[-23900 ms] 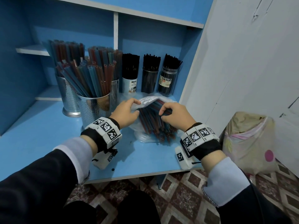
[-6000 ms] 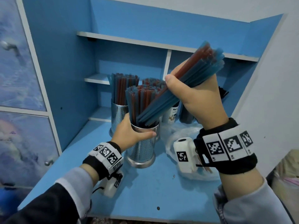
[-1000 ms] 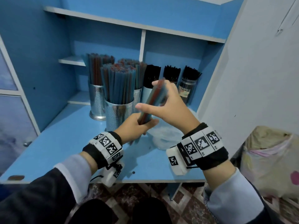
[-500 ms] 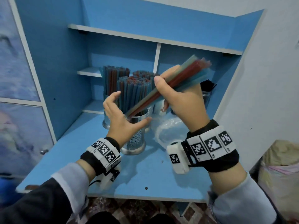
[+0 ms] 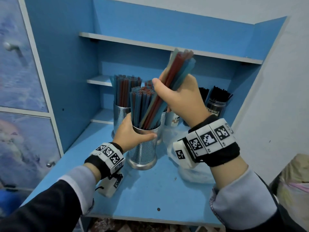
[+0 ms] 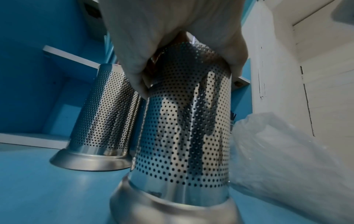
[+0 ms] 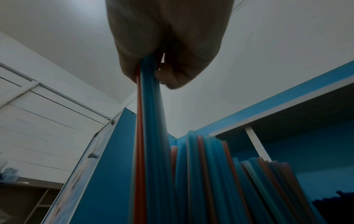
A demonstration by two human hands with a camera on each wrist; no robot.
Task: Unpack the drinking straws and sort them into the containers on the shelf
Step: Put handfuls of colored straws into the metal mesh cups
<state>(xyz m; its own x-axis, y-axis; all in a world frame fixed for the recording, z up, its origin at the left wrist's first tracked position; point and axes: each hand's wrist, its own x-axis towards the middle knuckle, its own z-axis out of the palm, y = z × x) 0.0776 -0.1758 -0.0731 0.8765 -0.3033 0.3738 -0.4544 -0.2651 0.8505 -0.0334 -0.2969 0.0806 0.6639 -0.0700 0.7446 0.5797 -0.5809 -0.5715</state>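
Your left hand [image 5: 132, 133] is wrapping around the upper part of the nearest perforated metal holder [image 5: 143, 149], thumb across its front and fingers curled behind, keeping it upright on the blue shelf surface [image 5: 150, 190]. Your right hand [image 5: 180, 96] is gripping a bundle of blue and red straws [image 5: 177, 71] tightly in its fist, tilting it so the lower ends are sitting inside that holder among the straws already standing there, while the upper ends are pointing up and to the right. Just right of the holder, the clear plastic bag [image 5: 195, 173] is lying crumpled on the surface, partly under your right wrist. Behind the near holder, a 2nd perforated holder [image 5: 120, 113] is standing full of straws. Farther right at the back, a jar of black straws [image 5: 217, 104] is standing against the blue wall.
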